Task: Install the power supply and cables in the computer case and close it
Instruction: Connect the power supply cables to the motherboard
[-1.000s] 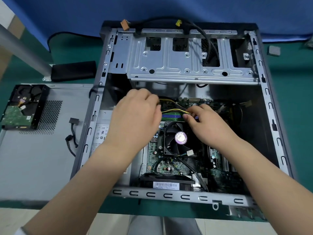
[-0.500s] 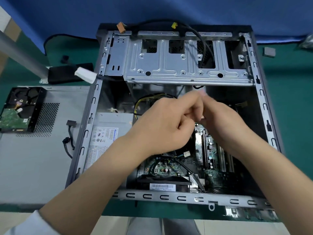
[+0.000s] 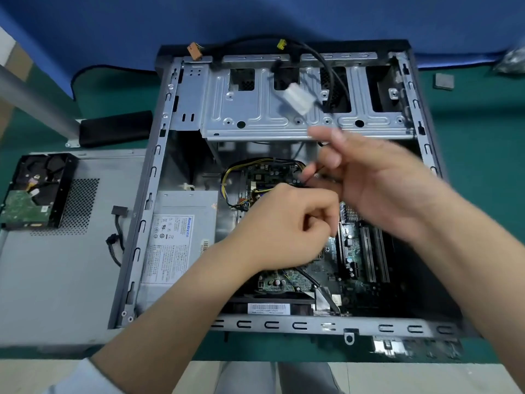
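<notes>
Head view shows the power supply [image 3: 181, 240] already seated in the left bay of the open computer case [image 3: 159, 177], label up, so that part of the job looks done. Its yellow and black cables [image 3: 241, 169] loop over the top of the motherboard [image 3: 355, 260], and a white connector [image 3: 298, 98] hangs blurred above the drive cage [image 3: 284, 115], apparently not yet plugged in. The left hand [image 3: 287, 226] is curled over the board with thumb and fingers pinched together, seemingly on a dark lead, though what it holds cannot be made out. The right hand [image 3: 380, 189] is blurred, fingers loosely spread, gripping nothing visible. Cabling appears mid-way. Closing remains: the side panel [image 3: 56, 280] lies flat to the left with a hard drive [image 3: 31, 194] resting on it.
</notes>
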